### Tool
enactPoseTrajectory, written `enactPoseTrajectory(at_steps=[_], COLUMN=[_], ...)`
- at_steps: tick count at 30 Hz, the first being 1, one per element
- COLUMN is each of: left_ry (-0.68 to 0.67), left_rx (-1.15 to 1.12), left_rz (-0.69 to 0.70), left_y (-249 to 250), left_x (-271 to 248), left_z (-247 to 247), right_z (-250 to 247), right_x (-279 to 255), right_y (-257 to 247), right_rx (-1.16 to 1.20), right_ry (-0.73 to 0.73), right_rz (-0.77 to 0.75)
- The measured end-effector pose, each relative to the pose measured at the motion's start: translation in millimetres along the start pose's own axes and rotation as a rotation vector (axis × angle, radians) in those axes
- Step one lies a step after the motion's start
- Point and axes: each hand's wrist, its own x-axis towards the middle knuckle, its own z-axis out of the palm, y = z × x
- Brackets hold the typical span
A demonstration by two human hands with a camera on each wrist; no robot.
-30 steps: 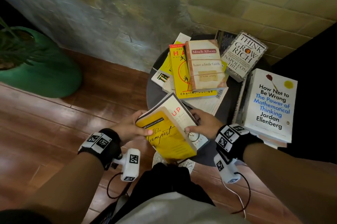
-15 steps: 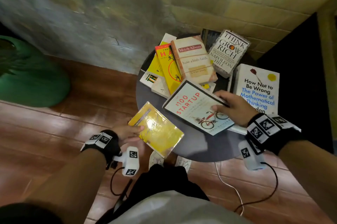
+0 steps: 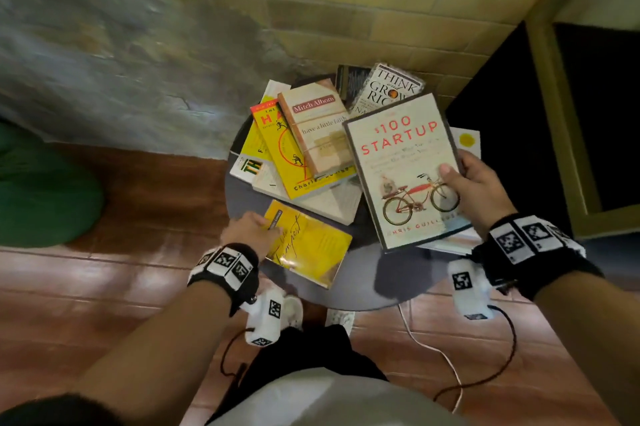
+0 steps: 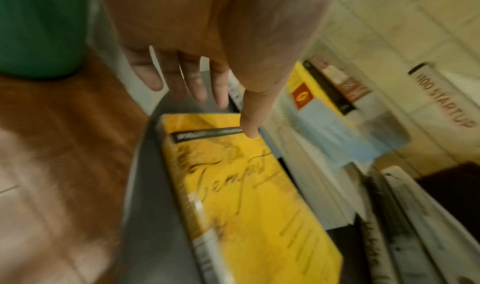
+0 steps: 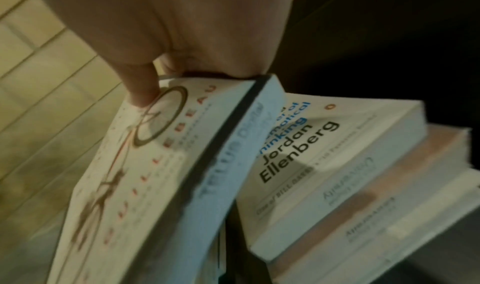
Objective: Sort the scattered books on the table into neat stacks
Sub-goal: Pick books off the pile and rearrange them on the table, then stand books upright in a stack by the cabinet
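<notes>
A yellow Tempest paperback (image 3: 306,242) (image 4: 249,196) lies flat on the near-left part of the round grey table (image 3: 363,283). My left hand (image 3: 251,231) (image 4: 207,91) is at its far-left corner with fingers straight, one fingertip touching the cover. My right hand (image 3: 465,178) (image 5: 182,41) grips the white $100 Startup book (image 3: 403,169) (image 5: 145,165) by its right edge, thumb on the cover. It hangs tilted over the right stack, topped by the Jordan Ellenberg book (image 5: 324,148), which it mostly hides in the head view.
A loose pile fills the table's middle: a tan Mitch Albom book (image 3: 317,127) on a yellow Habit book (image 3: 277,148), with Think and Grow Rich (image 3: 391,86) behind. A green pot (image 3: 41,193) stands left. A white cable (image 3: 433,351) runs on the wooden floor.
My right hand lifted the $100 Startup book off the table and carried it right, over the right stack. My left hand laid the yellow book on the table and straightened its fingers.
</notes>
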Motion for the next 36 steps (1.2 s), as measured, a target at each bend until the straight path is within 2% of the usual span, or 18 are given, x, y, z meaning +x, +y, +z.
enactPoseTrajectory(at_steps=[4, 6, 8, 11, 13, 16, 20, 25, 31, 36], left_ry=[-0.247, -0.378, -0.452, -0.425, -0.374, -0.377, -0.360, -0.328, -0.288, -0.293], left_rx=[-0.170, -0.193, -0.259, -0.339, -0.271, -0.184, -0.167, -0.166, -0.212, -0.250], left_rz=[0.194, 0.290, 0.351, 0.407, 0.478, 0.557, 0.538, 0.523, 0.517, 0.532], left_y=[41.9, 71.4, 103.6, 147.7, 169.1, 189.4, 196.5, 206.0, 200.6, 197.8], left_x=[-15.5, -29.0, -38.4, -41.0, -40.4, -37.2, -23.1, -34.0, -34.4, -33.4], left_z=[3.2, 11.1, 22.0, 40.2, 46.0, 54.6, 78.1, 84.0, 94.3, 98.5], right_z=[-24.4, -33.3, -40.3, -46.5, -47.0, -45.6, -42.7, -43.6, -47.2, -48.6], right_x=[2.1, 3.7, 6.6, 14.3, 18.7, 24.1, 27.5, 30.2, 26.2, 19.3], right_y=[10.0, 15.0, 20.7, 28.6, 30.0, 31.5, 35.9, 43.8, 45.2, 46.7], right_rx=[0.167, 0.185, 0.175, 0.085, 0.020, -0.074, -0.206, -0.344, -0.290, -0.194], right_ry=[0.213, 0.261, 0.283, 0.292, 0.291, 0.273, 0.246, 0.230, 0.123, 0.113], right_rz=[0.121, 0.175, 0.210, 0.276, 0.303, 0.317, 0.317, 0.320, 0.373, 0.383])
